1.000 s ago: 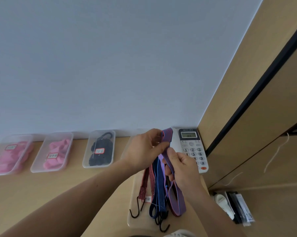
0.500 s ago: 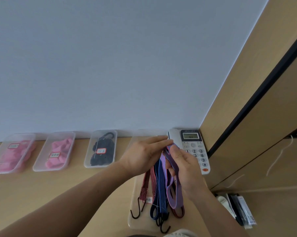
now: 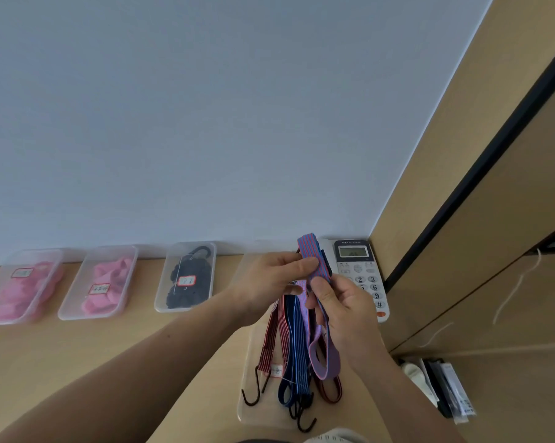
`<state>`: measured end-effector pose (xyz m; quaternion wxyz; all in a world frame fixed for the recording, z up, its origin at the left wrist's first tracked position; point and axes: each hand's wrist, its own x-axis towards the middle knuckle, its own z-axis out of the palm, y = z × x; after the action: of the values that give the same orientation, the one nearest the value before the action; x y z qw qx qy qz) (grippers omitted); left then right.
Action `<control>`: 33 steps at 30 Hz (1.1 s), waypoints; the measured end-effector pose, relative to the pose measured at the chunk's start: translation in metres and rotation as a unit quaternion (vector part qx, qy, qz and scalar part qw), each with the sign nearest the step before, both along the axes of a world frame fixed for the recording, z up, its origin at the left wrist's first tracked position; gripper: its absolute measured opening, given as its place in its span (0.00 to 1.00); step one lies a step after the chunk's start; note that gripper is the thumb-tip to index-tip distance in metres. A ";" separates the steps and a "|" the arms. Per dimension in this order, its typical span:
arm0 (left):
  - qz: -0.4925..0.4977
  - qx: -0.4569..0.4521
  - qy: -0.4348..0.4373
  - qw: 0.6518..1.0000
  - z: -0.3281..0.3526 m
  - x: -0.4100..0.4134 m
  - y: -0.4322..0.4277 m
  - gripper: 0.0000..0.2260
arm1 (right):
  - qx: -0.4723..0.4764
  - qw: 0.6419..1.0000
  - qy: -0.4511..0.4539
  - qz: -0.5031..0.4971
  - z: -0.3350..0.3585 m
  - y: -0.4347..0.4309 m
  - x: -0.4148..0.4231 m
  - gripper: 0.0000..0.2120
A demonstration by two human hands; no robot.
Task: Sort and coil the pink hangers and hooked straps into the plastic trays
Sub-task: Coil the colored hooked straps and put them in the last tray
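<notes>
Both hands hold a purple hooked strap (image 3: 318,343) folded into loops above a clear tray (image 3: 249,396). My left hand (image 3: 271,282) pinches its upper fold, which sticks up above my fingers. My right hand (image 3: 343,310) grips the strap just below; a long loop hangs down from it. In the tray lie a red striped strap (image 3: 271,338) and a dark blue strap (image 3: 293,350), their black hooks (image 3: 305,417) at the near end. Two trays of pink hangers (image 3: 20,289) (image 3: 106,286) stand at the far left by the wall.
A third tray (image 3: 186,276) by the wall holds black coiled items. A white desk phone (image 3: 361,276) sits right behind my hands. A tan cabinet wall (image 3: 477,219) closes the right side. Packaged items (image 3: 445,388) lie low on the right.
The strap's top fold dipped down between my hands half a second ago and now stands up above my left fingers again. Both hands stayed in place over the tray.
</notes>
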<state>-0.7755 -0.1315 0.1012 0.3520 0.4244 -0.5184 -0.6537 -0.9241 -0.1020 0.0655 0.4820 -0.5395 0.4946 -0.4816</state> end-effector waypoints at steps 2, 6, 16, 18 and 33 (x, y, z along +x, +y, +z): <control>0.025 -0.001 0.000 1.000 0.000 -0.001 0.000 0.10 | 0.005 1.000 0.004 -0.013 0.000 0.000 -0.002 0.14; 0.049 0.011 0.050 0.997 0.001 -0.004 0.002 0.06 | 0.020 0.999 -0.004 -0.030 -0.001 0.004 -0.003 0.16; 0.124 -0.193 -0.184 0.956 -0.008 0.002 -0.001 0.14 | 0.078 0.996 -0.043 -0.003 0.000 0.008 -0.001 0.18; 0.131 -0.242 -0.228 0.934 -0.013 0.003 0.001 0.13 | 0.077 0.996 -0.054 -0.006 0.002 0.008 -0.001 0.20; 0.022 -0.522 -0.329 0.787 -0.028 0.007 0.003 0.25 | 0.084 0.991 -0.103 -0.017 0.008 0.007 -0.004 0.23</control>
<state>-0.7688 -0.1285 0.0735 0.3426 0.3765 -0.8554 -0.0961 -0.9285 -0.0949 0.0739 0.5660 -0.4357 0.4903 -0.4994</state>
